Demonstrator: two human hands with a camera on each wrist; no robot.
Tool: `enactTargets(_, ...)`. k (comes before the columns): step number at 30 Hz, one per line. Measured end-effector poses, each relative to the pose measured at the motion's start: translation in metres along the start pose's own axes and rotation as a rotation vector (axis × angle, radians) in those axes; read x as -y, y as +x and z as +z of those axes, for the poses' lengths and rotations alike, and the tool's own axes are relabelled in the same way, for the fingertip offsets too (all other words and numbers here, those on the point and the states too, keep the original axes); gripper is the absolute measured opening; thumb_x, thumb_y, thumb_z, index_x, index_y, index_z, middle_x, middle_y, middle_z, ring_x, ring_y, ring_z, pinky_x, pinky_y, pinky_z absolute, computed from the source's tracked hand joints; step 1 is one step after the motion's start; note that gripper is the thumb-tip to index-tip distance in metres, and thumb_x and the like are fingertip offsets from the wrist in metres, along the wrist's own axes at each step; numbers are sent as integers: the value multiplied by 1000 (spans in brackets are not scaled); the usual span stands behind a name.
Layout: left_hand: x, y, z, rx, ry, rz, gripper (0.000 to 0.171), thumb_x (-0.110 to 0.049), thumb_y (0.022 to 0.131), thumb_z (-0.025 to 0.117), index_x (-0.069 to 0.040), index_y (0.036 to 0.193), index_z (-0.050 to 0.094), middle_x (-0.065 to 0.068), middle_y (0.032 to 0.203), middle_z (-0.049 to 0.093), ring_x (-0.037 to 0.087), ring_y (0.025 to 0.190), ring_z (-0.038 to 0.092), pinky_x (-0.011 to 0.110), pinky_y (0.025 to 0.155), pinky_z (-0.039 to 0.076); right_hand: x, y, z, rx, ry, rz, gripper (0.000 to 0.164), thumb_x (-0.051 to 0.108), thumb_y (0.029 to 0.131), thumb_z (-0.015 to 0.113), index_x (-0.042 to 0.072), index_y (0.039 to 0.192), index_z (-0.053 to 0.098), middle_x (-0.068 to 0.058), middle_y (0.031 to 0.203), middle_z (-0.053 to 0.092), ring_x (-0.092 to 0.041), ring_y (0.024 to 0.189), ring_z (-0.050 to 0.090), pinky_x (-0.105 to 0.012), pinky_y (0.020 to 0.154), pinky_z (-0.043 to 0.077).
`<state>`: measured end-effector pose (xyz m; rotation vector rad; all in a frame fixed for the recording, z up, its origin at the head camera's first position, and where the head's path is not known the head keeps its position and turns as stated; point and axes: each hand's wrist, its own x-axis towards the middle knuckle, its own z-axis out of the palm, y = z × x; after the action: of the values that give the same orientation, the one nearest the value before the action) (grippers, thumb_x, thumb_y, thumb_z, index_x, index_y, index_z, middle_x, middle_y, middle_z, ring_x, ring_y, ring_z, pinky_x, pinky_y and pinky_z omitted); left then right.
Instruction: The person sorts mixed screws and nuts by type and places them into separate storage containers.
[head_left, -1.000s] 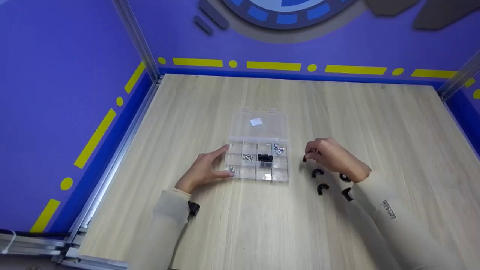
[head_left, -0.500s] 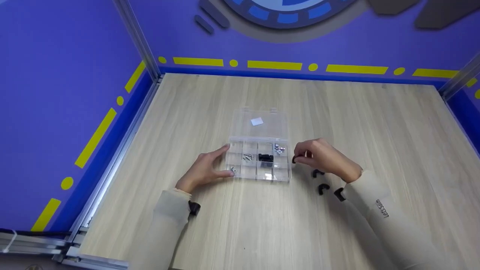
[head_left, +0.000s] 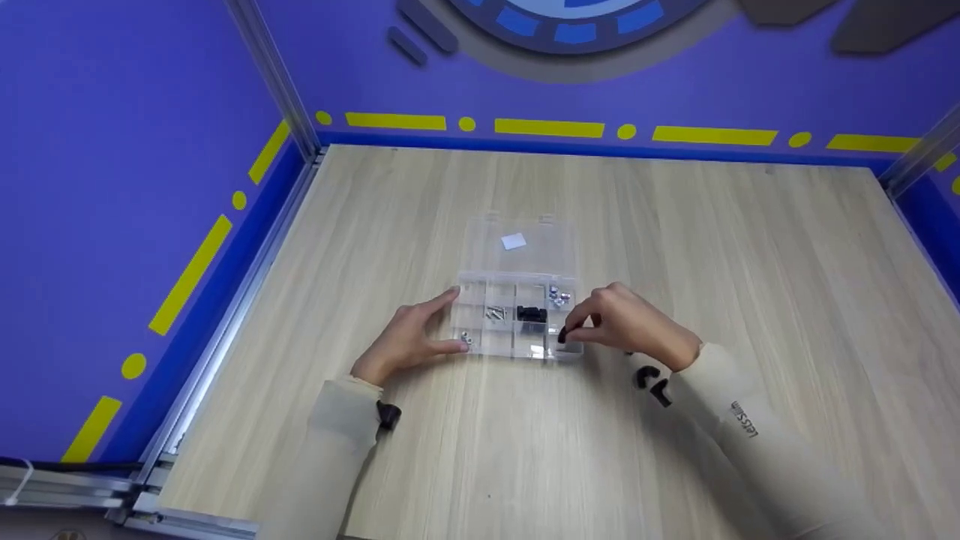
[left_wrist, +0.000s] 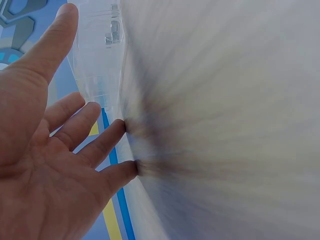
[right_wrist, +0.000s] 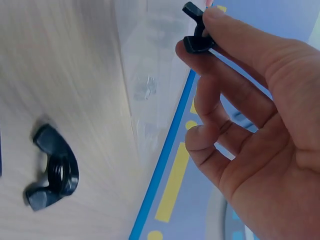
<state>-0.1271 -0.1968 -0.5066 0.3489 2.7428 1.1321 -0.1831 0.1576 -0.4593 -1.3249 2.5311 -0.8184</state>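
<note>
A clear plastic compartment box (head_left: pixel 517 355) lies with its lid folded back. My left hand (head_left: pixel 409 337) rests at its left side, thumb and fingers spread along the edge; in the left wrist view the hand's fingers (left_wrist: pixel 90 145) are extended beside the box. My right hand (head_left: pixel 634 326) pinches a black wing nut (right_wrist: pixel 199 30) between thumb and fingertips, over the front right compartment. Black parts (head_left: pixel 532 314) fill one middle compartment. Screws (head_left: pixel 495 313) lie to their left, shiny nuts (head_left: pixel 559 297) at the back right, and small metal pieces (head_left: pixel 466 339) at the front left.
Another black wing nut (head_left: pixel 646 376) lies on the wooden table (head_left: pixel 480 450), right of the box; one more is mostly hidden by the right wrist. A white label (head_left: pixel 514 241) shows on the lid. Blue-purple walls (head_left: pixel 555 90) bound the table at the back and sides.
My right hand has moved left and slightly toward me with the wing nut, from the table beside the box to over its front right compartment. The left hand stays at the box.
</note>
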Motion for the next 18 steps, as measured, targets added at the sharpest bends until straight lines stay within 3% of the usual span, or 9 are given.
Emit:
enactTargets(6,0,0,0,0,1,-4,96,-37,79,91,-16,158,42,3,160,41,22,148,38,36,122,30,4,3,7,49,1,24,5,12,87,84,12,92,84,4,89,78,-8,66,65,-23,57,53)
enactTargets(13,-1,0,0,-1,-2,2,95,-37,79,90,-15,159,41,3,160,41,22,147,39,36,122,30,3,5,16,90,-2,-29,6,8,90,80,8,94,83,0,93,79,-13,84,75,-37,75,63)
enactTargets(18,1,0,0,-10,7,42,96,-36,79,91,-11,158,42,8,159,43,25,146,41,39,121,33,4,6,19,127,-5,-49,5,6,92,76,6,94,81,-1,94,79,-16,85,75,-37,76,62)
